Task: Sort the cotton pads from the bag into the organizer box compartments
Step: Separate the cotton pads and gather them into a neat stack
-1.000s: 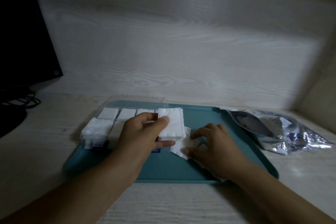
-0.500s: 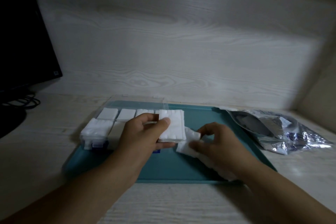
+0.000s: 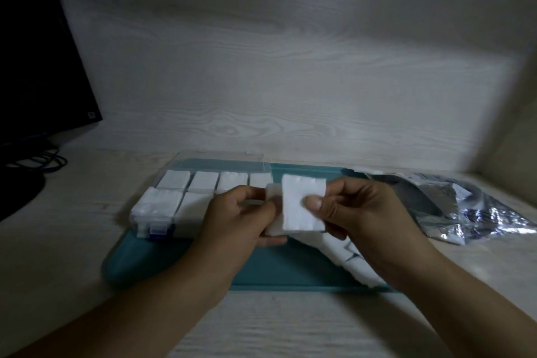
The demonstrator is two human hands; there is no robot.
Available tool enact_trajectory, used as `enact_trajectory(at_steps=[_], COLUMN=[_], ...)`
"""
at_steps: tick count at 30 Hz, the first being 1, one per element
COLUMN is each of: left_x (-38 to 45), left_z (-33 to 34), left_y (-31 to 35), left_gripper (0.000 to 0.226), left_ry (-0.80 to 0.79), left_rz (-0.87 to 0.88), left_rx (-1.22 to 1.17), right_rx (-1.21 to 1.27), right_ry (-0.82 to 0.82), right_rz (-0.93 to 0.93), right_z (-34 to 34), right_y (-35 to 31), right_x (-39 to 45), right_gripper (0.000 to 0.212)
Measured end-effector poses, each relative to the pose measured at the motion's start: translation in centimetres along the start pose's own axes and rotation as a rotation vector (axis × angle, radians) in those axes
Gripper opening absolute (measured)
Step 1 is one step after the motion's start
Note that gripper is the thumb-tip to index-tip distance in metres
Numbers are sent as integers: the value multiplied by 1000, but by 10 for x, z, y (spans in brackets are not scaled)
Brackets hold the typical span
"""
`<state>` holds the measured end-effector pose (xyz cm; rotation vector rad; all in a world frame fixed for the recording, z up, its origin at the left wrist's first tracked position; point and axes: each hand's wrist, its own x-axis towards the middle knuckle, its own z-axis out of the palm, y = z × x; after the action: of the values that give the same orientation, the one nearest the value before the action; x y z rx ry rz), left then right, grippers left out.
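Cotton pads (image 3: pixel 203 182) fill organizer box (image 3: pixel 162 206) compartments | tray (image 3: pixel 174 259) underneath

Home desk nook: dark monitor (image 3: pixel 35 61), cables (image 3: pixel 43 161), pale woodgrain desk (image 3: pixel 290 328).

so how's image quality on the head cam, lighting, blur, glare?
Head view: dim and underexposed, a slanted shadow darkening the right wall; crinkled silver foil bag throws small glints; left hand, right hand and white square cotton pad slightly motion-soft; wide-angle bending at edges.
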<state>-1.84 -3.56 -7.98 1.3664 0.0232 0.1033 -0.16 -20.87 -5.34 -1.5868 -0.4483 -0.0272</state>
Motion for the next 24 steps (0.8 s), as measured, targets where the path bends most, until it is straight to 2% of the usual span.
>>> enact_trajectory(at_steps=[3,7,13,19,24], left_x=[-1,-2,-2,-1,1], left_z=[2,3,2,2,2], left_y=[-2,-3,-5,-6,-7], left_gripper=[13,12,15,42,15], left_ry=[-9,-13,-35,-45,-3], left_rz=[-9,-13,3,18,6], left_rx=[25,42,14,-13,-10], right_rx=[-6,-70,-104,-160,-191], right_ry=[5,80,165,153,122], right_rz=[20,34,4,13,36], right_z=[7,14,14,15,15], right_y=[7,16,15,13,10], right_x=[-2,0,-2,-5,-6], right_gripper=[10,18,14,19,16])
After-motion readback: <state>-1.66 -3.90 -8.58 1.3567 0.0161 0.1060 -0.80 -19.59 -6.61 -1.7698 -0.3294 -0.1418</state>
